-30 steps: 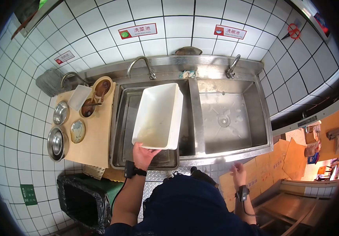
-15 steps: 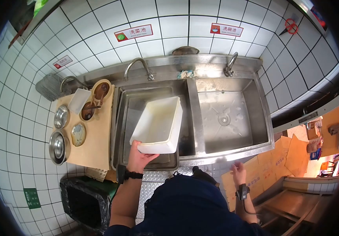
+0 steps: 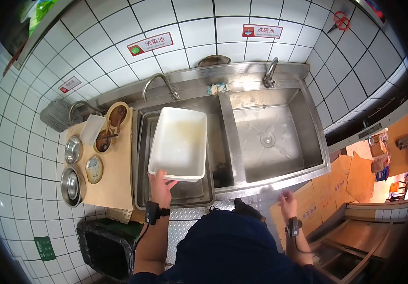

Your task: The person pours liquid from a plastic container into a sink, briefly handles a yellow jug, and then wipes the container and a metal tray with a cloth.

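Observation:
My left hand [image 3: 160,186] grips the near rim of a white rectangular bin [image 3: 180,142], fingers under the edge and thumb by the rim. The bin is over a metal tray [image 3: 185,194] in the left sink, its inside facing up, with a faint yellowish patch in it. My right hand [image 3: 287,203] hangs near the front of the right sink [image 3: 275,137], touching nothing, its fingers loosely curled and apart.
A wooden board [image 3: 114,182] at left bears metal bowls [image 3: 73,150], a patterned dish [image 3: 94,169], brown containers [image 3: 118,116] and a clear tub [image 3: 92,129]. A black-lined trash bin [image 3: 104,251] stands below. Taps [image 3: 270,73] rise behind the sinks.
The white bin has turned from a tilted position to face up more squarely and has shifted slightly left with my left hand. My right hand stays nearly still. The head view has shifted a little.

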### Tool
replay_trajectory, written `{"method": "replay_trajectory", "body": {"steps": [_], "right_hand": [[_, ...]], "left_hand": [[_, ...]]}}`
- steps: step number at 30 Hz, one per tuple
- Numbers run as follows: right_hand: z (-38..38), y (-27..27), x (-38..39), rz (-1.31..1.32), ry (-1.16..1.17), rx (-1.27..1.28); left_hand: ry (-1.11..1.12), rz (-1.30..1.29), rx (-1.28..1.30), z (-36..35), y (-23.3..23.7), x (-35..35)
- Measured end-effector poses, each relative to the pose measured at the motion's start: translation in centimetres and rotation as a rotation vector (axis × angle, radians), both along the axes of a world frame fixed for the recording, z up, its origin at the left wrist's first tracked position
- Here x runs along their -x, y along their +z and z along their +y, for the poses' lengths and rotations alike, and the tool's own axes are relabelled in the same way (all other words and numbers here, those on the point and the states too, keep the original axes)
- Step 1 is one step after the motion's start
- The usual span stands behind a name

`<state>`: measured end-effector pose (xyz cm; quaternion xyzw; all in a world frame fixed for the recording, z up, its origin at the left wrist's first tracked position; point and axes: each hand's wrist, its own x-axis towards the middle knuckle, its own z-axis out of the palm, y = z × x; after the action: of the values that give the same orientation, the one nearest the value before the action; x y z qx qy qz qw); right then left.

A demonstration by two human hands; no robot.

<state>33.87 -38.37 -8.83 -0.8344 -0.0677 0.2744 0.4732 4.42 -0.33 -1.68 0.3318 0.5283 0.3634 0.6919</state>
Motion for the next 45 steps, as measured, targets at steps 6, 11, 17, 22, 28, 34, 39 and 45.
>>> {"method": "replay_trajectory", "body": {"steps": [6, 11, 17, 22, 28, 34, 39, 45], "right_hand": [[-0.2, -0.8, -0.4, -0.003, 0.007, -0.005], [0.6, -0.8, -0.1, 0.019, 0.029, -0.028], [1.3, -1.8, 0.5, 0.056, 0.046, -0.075], [1.3, -1.6, 0.6, 0.057, 0.044, -0.081], [1.3, -1.1, 0.5, 0.068, 0.035, -0.071], [1.0, -1.3, 0.4, 0.08, 0.021, -0.069], [0.8, -1.3, 0.4, 0.086, 0.025, -0.059], [0.6, -1.0, 0.6, 0.063, 0.029, -0.047]], "left_hand": [[0.036, 0.098, -0.12, 0.4, -0.5, -0.1], [0.085, 0.088, -0.197, 0.0, -0.6, -0.6], [0.091, 0.07, -0.231, -0.3, -0.2, -1.0], [0.098, -0.004, -0.236, -0.4, -0.5, -1.0], [0.104, -0.043, -0.236, -0.4, -0.3, -1.3], [0.078, 0.016, -0.194, -0.1, -0.4, -1.6], [0.056, 0.094, -0.083, -0.3, 1.3, -2.2], [0.018, 0.107, -0.007, -0.9, -0.1, -1.0]]}}
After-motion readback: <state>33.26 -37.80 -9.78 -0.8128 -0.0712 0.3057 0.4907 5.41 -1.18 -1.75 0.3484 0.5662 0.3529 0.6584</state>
